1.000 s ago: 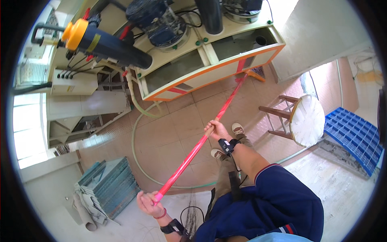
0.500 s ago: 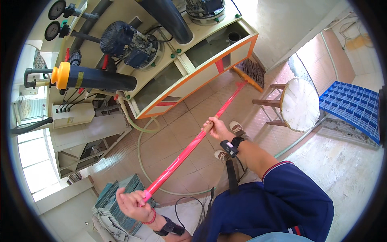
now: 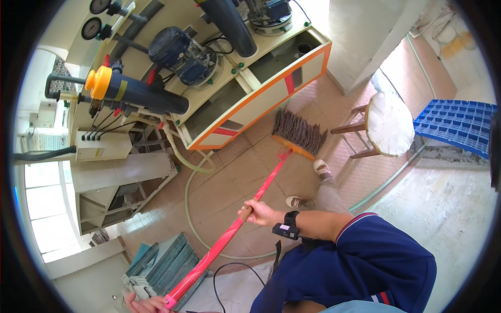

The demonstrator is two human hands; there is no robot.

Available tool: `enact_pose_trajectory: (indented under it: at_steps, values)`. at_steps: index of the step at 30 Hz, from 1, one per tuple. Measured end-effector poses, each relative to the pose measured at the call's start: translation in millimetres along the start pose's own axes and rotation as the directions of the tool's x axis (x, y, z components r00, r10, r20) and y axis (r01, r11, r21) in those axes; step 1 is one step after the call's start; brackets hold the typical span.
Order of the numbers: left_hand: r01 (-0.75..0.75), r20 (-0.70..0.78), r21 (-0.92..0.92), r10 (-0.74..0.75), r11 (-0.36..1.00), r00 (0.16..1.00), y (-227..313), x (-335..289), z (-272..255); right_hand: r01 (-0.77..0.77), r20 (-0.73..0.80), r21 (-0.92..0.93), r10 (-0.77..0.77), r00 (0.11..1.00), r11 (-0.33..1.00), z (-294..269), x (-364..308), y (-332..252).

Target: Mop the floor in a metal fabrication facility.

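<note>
My right hand [image 3: 259, 213] is wrapped around the middle of a mop's pink patterned handle [image 3: 203, 263], at a brown band. At the handle's top end, my left hand [image 3: 145, 304] closes on it, partly cut off by the lower edge of the picture. The handle slants away from me to the mop head [image 3: 298, 131] on the tiled floor. That head has an orange bar and dark grey-brown strands, which fan out on the far side. Its near end is close to my right shoe [image 3: 321, 167].
A cream machine with orange edging [image 3: 271, 99] holds open tanks, motors and pipes. Right of the mop stands a round stool [image 3: 389, 125], beside a blue gridded tray [image 3: 454, 125]. A pale hose [image 3: 190, 208] curves over the floor near stacked grey-green slabs [image 3: 175, 261].
The mop head has come nearer and left, away from the machine's right corner, and its strands now spread out. Both hands have moved left and down with the handle. My right foot has stepped forward.
</note>
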State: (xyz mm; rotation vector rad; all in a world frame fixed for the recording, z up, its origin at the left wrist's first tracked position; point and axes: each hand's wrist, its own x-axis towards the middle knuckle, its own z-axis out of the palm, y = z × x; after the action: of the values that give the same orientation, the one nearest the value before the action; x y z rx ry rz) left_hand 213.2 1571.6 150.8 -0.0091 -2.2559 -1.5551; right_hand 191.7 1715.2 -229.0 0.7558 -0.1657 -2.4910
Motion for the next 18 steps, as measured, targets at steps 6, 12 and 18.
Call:
enact_pose_trajectory:
  at_steps: [6, 12, 18]
  values:
    - [0.022, -0.156, 0.226, 0.014, 0.974, 0.988, 33, -22, -33, -0.337, -0.013, -0.010, 0.337, 0.941, 0.941, -3, -20, 62]
    - [-0.142, -0.113, 0.742, 0.332, 0.656, 0.937, 67, -13, 34, -0.538, 0.040, 0.044, 0.536, 0.843, 0.842, -24, -24, 69]
    - [-0.104, -0.419, 0.279, 0.219, 0.954, 0.881, 52, 26, 111, -0.491, -0.153, -0.309, 0.467, 0.871, 0.814, -12, -81, -62]
